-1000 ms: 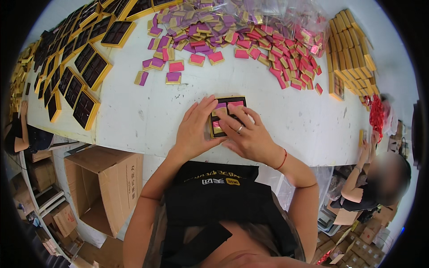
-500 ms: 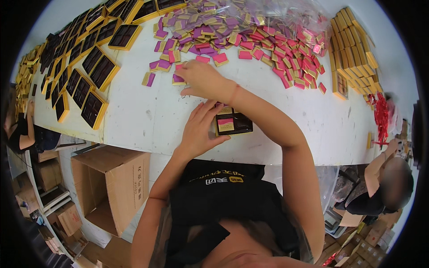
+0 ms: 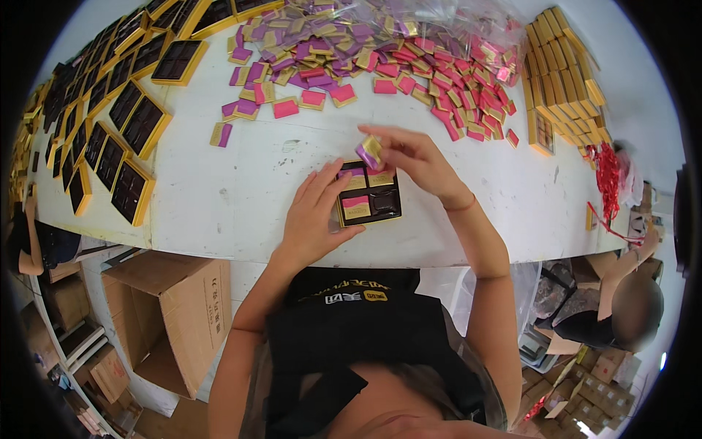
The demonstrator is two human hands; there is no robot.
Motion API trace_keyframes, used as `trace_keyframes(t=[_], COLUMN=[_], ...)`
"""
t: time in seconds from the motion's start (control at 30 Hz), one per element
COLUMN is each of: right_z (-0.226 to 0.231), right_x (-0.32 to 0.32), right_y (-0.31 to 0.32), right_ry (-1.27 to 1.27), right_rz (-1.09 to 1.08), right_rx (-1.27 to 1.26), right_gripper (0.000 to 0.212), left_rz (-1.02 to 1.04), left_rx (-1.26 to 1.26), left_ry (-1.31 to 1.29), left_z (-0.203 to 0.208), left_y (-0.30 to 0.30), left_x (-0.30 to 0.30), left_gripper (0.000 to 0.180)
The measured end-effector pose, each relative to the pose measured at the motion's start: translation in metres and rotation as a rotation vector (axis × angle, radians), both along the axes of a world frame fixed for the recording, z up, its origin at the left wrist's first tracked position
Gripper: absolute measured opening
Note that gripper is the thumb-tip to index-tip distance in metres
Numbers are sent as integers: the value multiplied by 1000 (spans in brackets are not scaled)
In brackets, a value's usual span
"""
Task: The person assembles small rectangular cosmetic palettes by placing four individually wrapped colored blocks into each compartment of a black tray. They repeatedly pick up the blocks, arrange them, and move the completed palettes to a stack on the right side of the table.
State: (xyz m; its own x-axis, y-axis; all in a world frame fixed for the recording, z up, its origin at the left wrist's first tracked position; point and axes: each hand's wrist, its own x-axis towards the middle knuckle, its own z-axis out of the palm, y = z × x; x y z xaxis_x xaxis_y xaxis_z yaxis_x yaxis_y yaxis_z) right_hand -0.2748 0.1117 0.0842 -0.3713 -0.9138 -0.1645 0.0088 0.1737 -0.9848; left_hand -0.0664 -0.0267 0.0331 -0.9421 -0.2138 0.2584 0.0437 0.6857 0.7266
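Note:
A small dark box (image 3: 370,219) with a four-part tray lies on the table before me. A purple-and-gold wrapped piece sits in its far-left compartment and a pink-and-gold wrapped piece (image 3: 357,208) in the near-left one. Another wrapped piece is in the far-right compartment, partly behind my fingers. The near-right compartment shows bare dark tray. My left hand (image 3: 313,208) grips the box along its left side, thumb at the near edge and fingers at the far edge. Just above the far-right corner, my right hand (image 3: 415,162) pinches a purple-and-gold wrapped chocolate (image 3: 370,151).
Loose pink, purple and gold wrapped chocolates (image 3: 314,100) heap at the back under clear plastic. Rows of yellow-edged boxes with dark trays (image 3: 134,192) stand left; stacked gold boxes (image 3: 563,80) and red ribbons (image 3: 605,183) are right. An open carton (image 3: 194,314) stands below. Other people work at both sides.
My right hand has come back from the loose chocolates to the box, bringing a purple-and-gold wrapped chocolate. My left hand stays on the box. The view has shifted a little.

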Motion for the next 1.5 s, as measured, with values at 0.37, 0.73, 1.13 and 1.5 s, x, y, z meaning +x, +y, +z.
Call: trace_keyframes(t=[0.37,0.73,1.13,1.5], right_z=[-17,-33,16,28], right_x=[65,60,-23,-134], right_y=[55,60,-36,-138], right_ry=[-72,1128,1404,1723], right_rz=[-370,-151,60,253], right_rx=[-158,-119,-220,116], right_gripper=[38,35,53,74], left_rz=[-2,20,9,-24], left_rx=[1,-43,-21,-39], left_ry=[-7,-18,-23,-5], left_z=[0,2,1,-1], left_y=[-1,-1,0,-3], left_x=[-1,-2,3,-1], left_gripper=[88,86,84,88])
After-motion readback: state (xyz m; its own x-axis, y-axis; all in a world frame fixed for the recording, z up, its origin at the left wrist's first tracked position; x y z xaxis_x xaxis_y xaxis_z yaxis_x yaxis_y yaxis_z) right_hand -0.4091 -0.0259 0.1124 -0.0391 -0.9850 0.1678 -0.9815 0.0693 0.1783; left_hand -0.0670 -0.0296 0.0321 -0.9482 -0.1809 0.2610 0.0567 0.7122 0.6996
